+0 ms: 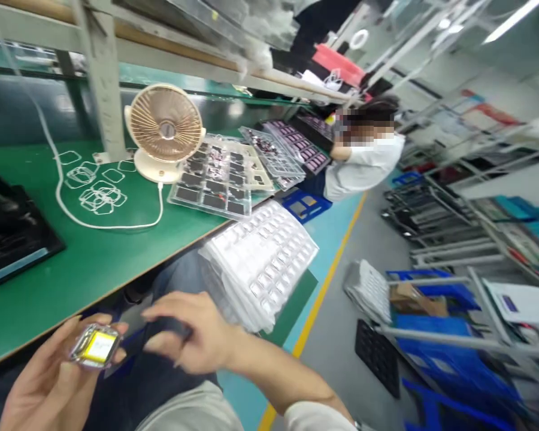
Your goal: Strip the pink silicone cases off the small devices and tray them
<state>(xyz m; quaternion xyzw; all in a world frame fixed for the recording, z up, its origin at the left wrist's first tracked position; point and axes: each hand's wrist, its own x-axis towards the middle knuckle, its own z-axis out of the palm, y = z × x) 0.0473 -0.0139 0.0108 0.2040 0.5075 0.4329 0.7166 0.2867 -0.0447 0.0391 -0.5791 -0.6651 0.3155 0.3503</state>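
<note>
My left hand (58,371) holds a small rounded-square device casing (97,347), shiny at the rim, with a yellow-edged whitish rectangle facing up. Its fingers and thumb grip the casing from both sides, below the front edge of the green bench. To the right of it hovers my right hand (193,332), apart from the casing. Its thumb and forefinger are spread with a gap between them, and nothing shows in it. Beyond my right hand lies a stack of white moulded trays (269,251) with rows of square pockets.
On the green bench (117,245) stand a beige fan (165,129) with a white cable and loose thin white frames (101,197). Clear trays of dark parts (220,173) lie beside it. A co-worker (368,155) sits further along. Racks with blue bins (449,353) line the right.
</note>
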